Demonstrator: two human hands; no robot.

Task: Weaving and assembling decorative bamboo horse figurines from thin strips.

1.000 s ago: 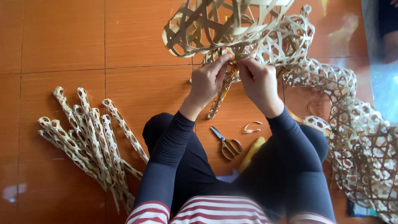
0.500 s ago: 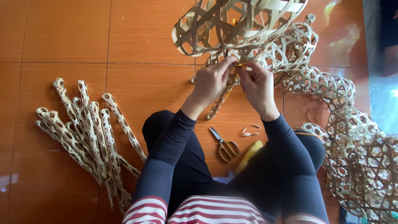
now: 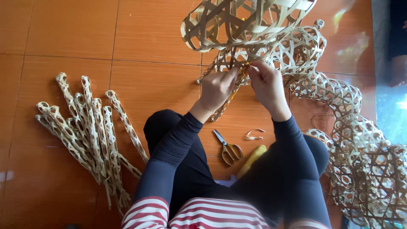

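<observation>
Here, a seated person works on an open-weave bamboo basket [image 3: 250, 25], which is raised off the orange tiled floor [image 3: 85, 34] at about twelve o'clock from the lap. The left hand [image 3: 217, 88] and the right hand [image 3: 267, 85] meet just beneath the basket's lower edge, the fingertips of both pinched on a thin bamboo strip [image 3: 243, 72] that runs into the weave; the two hands are nearly touching each other. Both forearms are covered by dark sleeves [image 3: 169, 152], with red-and-white striped cloth [image 3: 212, 214] at six o'clock. On the floor between the knees lie a pair of scissors [image 3: 227, 148] with its blades closed, a small curled offcut [image 3: 253, 135] just at its two o'clock, and a yellow object [image 3: 252, 160] partly hidden by the right arm. At nine o'clock a bundle of narrow woven bamboo lengths [image 3: 85, 131] is fanned out on the tiles, well apart from the hands. From two to four o'clock a heap of lattice-woven bamboo pieces [image 3: 360, 161] is piled beside the right knee.
</observation>
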